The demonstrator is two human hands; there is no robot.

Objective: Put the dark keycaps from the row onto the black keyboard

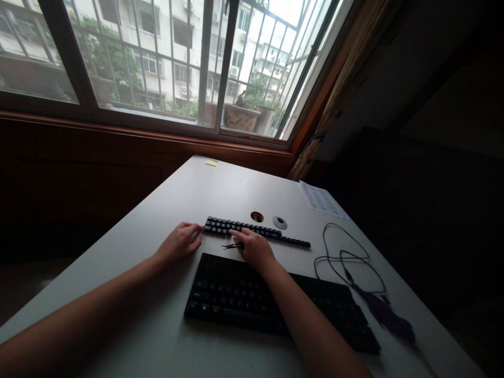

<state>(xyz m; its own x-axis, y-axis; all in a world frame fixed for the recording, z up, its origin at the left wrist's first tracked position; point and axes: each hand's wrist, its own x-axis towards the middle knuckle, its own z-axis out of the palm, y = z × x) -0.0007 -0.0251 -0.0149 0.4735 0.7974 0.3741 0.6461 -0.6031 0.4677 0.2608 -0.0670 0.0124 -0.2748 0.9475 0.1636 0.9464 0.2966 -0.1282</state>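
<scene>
Rows of loose black keycaps (220, 224) stand lined up on the white table, stepping down to a single row at the right. My left hand (181, 240) rests at their left end, fingers loosely bent and thumb apart, with a fingertip at the edge of the rows. Across the front row reaches my right hand (254, 249), its index finger on a keycap. Under that palm it grips a small keycap puller (232, 245) whose wire ends point left. Nearer to me lies a black keyboard (236, 299), partly covered by my right forearm; its upper part looks dark and bare.
A looped black cable (342, 257) and a purple feather-like object (388, 315) lie at the right. Behind the keycaps are a round table hole (257, 216) and its grey cover (280, 223). Printed paper (321, 199) and a yellow note (211, 163) lie toward the window.
</scene>
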